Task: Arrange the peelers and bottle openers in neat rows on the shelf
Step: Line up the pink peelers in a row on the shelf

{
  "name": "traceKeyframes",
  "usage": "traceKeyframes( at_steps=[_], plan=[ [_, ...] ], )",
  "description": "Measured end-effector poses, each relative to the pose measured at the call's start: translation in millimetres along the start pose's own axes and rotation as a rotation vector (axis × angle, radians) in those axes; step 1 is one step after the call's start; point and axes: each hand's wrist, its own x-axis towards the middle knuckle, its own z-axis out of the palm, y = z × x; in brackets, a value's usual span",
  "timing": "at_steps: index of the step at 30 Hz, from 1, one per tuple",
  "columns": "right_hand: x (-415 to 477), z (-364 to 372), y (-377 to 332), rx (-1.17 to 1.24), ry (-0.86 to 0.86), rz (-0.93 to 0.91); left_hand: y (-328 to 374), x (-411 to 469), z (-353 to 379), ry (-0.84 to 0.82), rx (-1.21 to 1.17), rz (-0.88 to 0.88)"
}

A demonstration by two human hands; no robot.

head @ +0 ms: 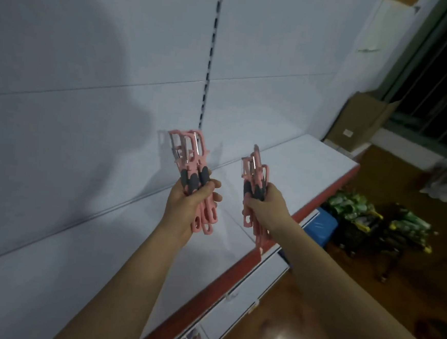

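Left hand and right hand each grip a loose fistful of pink peelers above the white shelf; risk: bundles fan, one slips, rows land crooked.

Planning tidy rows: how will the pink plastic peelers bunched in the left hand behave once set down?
Probably light: the left hand holds several pink plastic peelers at once. Likely stiff; handles jut straight below the fingers. Loose, they may scatter on the smooth white shelf.
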Motion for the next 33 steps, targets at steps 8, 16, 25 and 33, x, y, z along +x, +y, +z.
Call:
traceKeyframes(
  at_steps=[8,16,25,33],
  plan=[
    [109,-93,7,-0.16,-0.05,-0.054,-30,83,90,0.026,-0.044,0.072],
    [204,-135,24,-0.232,-0.135,-0.181,-78,137,116,0.186,-0.051,0.08],
    [265,-148,42,-0.498,-0.234,-0.269,-94,183,140,0.223,0.01,0.029],
    [319,-133,64,-0.454,-0.408,-0.266,-143,225,167,0.484,0.178,-0.248]
  ],
)
